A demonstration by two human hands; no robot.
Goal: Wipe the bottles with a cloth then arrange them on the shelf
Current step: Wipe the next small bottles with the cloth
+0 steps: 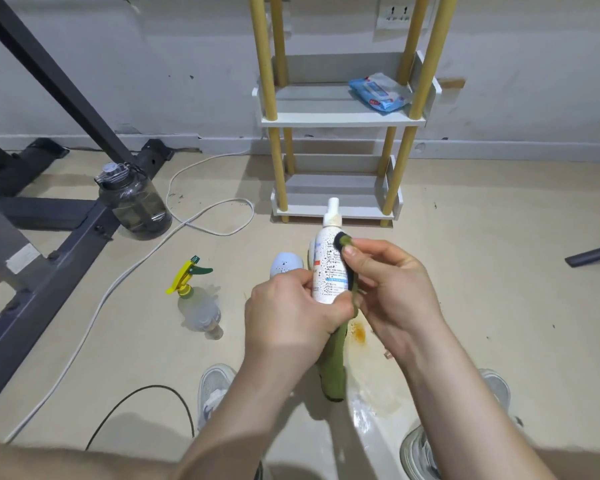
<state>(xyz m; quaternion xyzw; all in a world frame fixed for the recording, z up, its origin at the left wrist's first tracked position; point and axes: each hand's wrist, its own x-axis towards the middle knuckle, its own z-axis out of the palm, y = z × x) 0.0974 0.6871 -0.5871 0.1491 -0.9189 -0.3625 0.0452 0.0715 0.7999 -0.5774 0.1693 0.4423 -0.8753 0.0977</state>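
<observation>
1. At centre, a little below the middle: white bottle (328, 268), upright, nozzle toward 12 o'clock, raised off the floor.
2. Gripped round its lower end by left hand (288, 310), from the bottle's 7 o'clock, fingers curled about the base.
3. Pressed against its 3 o'clock side: green cloth (333, 362), pinched between thumb and forefinger of right hand (392, 289) up near the bottle's shoulder, other fingers loosely bent.
4. Trailing from that pinch toward 6 o'clock, down between the two wrists: rest of the cloth, hanging free, dark edge lying along the bottle.
5. At 12 o'clock, against the wall: shelf (340, 116), white tiers on yellow posts, well apart from the bottle.
6. On the upper visible tier, toward its 3 o'clock end: wipes (380, 91), lying flat.
7. Just behind the left hand, at its 12 o'clock: pale bottle (286, 263), partly hidden.
8. At 9 o'clock of the hands, standing on the floor: sprayer (198, 299) with yellow trigger.
9. At 10 o'clock, farther off: dark jug (136, 202), just beside a grey frame (49, 258), white cord (208, 216) looping near it.
10. Below the right hand, at 6 o'clock: orange stain (359, 332) on the floor.
11. At 6 o'clock, either side of the forearms: shoes (215, 389).
</observation>
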